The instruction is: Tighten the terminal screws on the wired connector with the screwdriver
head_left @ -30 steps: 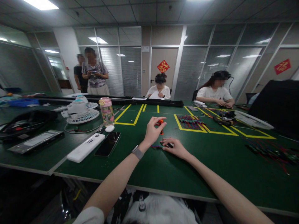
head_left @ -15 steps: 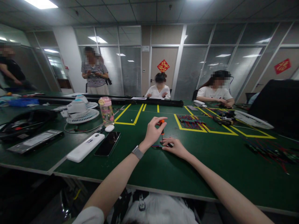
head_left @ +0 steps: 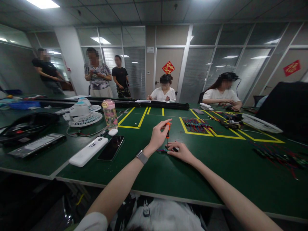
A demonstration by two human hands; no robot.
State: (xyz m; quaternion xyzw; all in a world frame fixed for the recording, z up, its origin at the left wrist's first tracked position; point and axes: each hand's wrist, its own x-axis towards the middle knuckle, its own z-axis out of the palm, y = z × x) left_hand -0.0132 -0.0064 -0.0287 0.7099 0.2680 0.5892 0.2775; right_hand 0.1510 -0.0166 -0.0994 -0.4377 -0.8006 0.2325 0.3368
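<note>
The screwdriver has tilted rightward, left hand gripping it, right hand pinching board.

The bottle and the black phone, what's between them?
In the head view, a small white object lies between the bottle and the black phone; what it is, I can't tell.

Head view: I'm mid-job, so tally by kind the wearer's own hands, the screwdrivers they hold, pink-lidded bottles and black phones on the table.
Hands: 2 (left hand, right hand)
Screwdriver: 1
Pink-lidded bottle: 1
Black phone: 1
Total: 5
</note>
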